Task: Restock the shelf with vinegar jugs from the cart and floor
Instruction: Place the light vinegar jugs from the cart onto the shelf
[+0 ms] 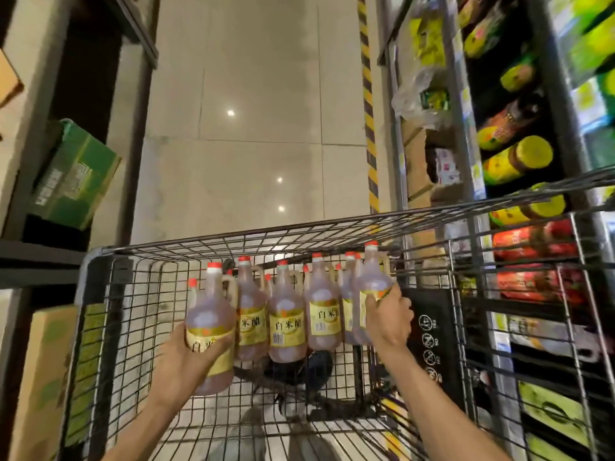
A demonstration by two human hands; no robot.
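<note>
Several amber vinegar jugs (pixel 288 322) with red caps and yellow labels stand in a row at the far end of a wire cart (pixel 100 327). My left hand (pixel 186 357) grips one vinegar jug (pixel 209 314) by its body at the left end of the row, lifted slightly and tilted. My right hand (pixel 387 319) holds another vinegar jug (pixel 371 281) at the right end of the row, fingers wrapped around its lower body. Both forearms reach into the cart from below.
Shelving (pixel 519 161) on the right holds jars, bottles and packets. A green carton (pixel 75 176) sits on the left rack, a cardboard box (pixel 40 377) below it. Tiled floor (pixel 259 128) runs ahead, with a yellow-black striped post (pixel 369 128) at right.
</note>
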